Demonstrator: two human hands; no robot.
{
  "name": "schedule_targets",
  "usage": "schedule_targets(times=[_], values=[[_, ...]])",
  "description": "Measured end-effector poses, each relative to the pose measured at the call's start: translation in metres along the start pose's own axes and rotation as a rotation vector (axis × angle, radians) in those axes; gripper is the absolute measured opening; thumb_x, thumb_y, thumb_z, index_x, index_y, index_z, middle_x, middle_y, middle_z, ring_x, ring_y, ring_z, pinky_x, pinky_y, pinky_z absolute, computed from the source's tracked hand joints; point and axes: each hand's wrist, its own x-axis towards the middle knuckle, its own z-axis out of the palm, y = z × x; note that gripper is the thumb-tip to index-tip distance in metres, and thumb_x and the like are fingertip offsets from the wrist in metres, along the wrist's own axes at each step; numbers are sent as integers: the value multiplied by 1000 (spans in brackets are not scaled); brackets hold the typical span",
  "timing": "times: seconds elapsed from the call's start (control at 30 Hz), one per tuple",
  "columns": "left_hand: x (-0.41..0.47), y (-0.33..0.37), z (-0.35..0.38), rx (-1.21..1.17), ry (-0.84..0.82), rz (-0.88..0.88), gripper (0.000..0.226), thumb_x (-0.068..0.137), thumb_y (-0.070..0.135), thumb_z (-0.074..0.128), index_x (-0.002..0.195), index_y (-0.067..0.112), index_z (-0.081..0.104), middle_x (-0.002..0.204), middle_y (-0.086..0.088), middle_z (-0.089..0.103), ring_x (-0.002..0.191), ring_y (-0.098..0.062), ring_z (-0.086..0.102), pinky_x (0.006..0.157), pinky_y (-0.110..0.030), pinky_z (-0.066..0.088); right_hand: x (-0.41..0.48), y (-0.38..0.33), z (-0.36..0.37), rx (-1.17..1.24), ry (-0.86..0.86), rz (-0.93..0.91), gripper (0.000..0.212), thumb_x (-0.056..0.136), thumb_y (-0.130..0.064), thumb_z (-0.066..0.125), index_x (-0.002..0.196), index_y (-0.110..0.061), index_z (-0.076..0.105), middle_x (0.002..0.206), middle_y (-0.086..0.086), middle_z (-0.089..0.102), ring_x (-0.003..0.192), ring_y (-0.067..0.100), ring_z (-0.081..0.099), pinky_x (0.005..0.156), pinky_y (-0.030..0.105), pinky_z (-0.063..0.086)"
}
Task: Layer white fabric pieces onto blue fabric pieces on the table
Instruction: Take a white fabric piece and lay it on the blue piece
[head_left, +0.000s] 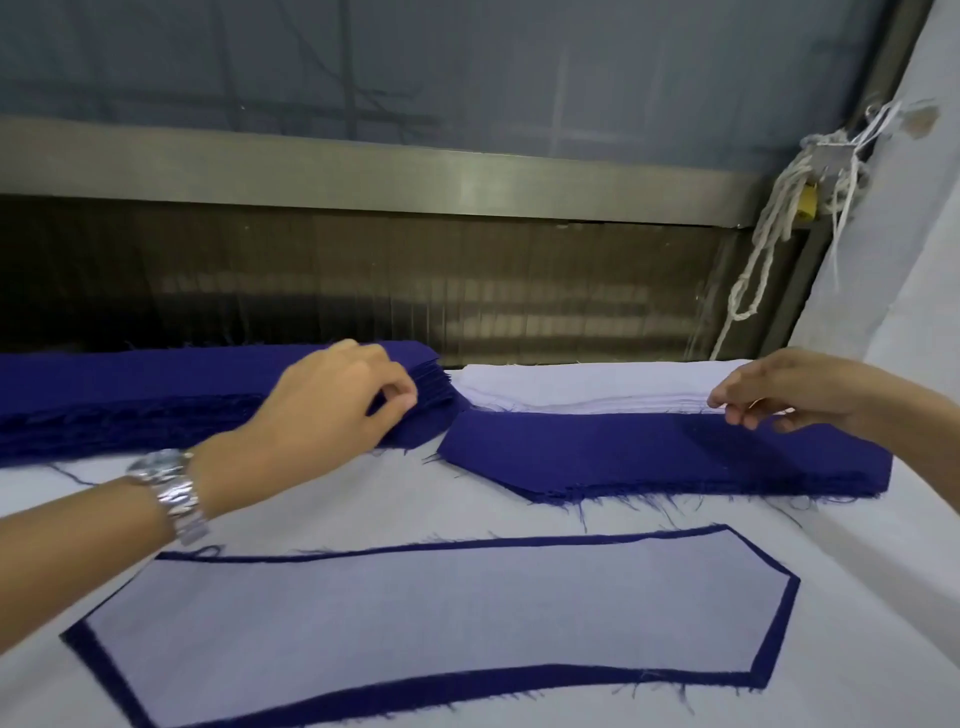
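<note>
My left hand (337, 400) pinches the blue stack (130, 384) at its corner; my right hand (779, 395) nips the white stack (587, 387) at its edge; fetching the next pair, I judge; each must lift one ply only.

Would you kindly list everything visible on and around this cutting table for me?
Stack of dark blue cut fabric pieces: one, dark blue, table's far left.
Second stack of dark blue pointed fabric pieces: one, dark blue, centre right.
Stack of white fabric pieces: one, white, directly behind the second stack.
Layered pair, white pointed piece on blue piece: one, white with blue border, nearest the camera.
White cloth table cover: one, white, under everything.
Grey metal rail: one, grey, behind the table.
Knotted white cord: one, white, upper right.
Silver wristwatch: one, silver, left wrist.
Left hand: one, pinching the first blue stack's end.
Right hand: one, pinching the white stack's right end.
</note>
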Motion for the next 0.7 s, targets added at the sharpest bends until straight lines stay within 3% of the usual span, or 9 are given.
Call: schedule_targets(times=[0.13, 0.3, 0.37, 0.53, 0.7], values=[[42, 23, 31, 151, -1, 142, 34, 106, 36, 38, 127, 31, 64, 120, 8, 61, 104, -13, 52, 84, -29, 46, 31, 7, -4, 105, 202, 62, 14, 96, -16, 65, 93, -7, 75, 85, 10, 73, 72, 18, 63, 62, 25, 44], [83, 34, 56, 368, -35, 176, 37, 106, 37, 36, 132, 26, 60, 127, 4, 58, 113, -16, 46, 92, -31, 39, 79, 30, -8, 191, 469, 88, 17, 93, -11, 67, 95, 5, 73, 88, 17, 68, 75, 25, 59, 66, 29, 47], [95, 33, 63, 402, -65, 160, 36, 107, 37, 35, 129, 26, 61, 126, 3, 58, 113, -18, 47, 91, -32, 39, 97, 41, -10, 120, 539, 108, 21, 94, -11, 64, 94, 9, 71, 92, 23, 66, 81, 32, 57, 76, 36, 47], [112, 29, 79, 330, -122, 112, 30, 104, 35, 40, 111, 28, 68, 115, 5, 64, 104, -17, 48, 80, -29, 33, 122, 64, -19, -168, 677, 150, 24, 96, -9, 50, 82, 3, 65, 93, 24, 64, 85, 38, 58, 80, 39, 46], [120, 26, 93, 206, -115, 67, 24, 99, 42, 51, 104, 31, 72, 107, 9, 67, 103, -13, 49, 85, -28, 39, 132, 78, -20, -413, 751, 136, 28, 97, -11, 49, 98, 6, 71, 110, 30, 67, 100, 45, 62, 91, 43, 51]])
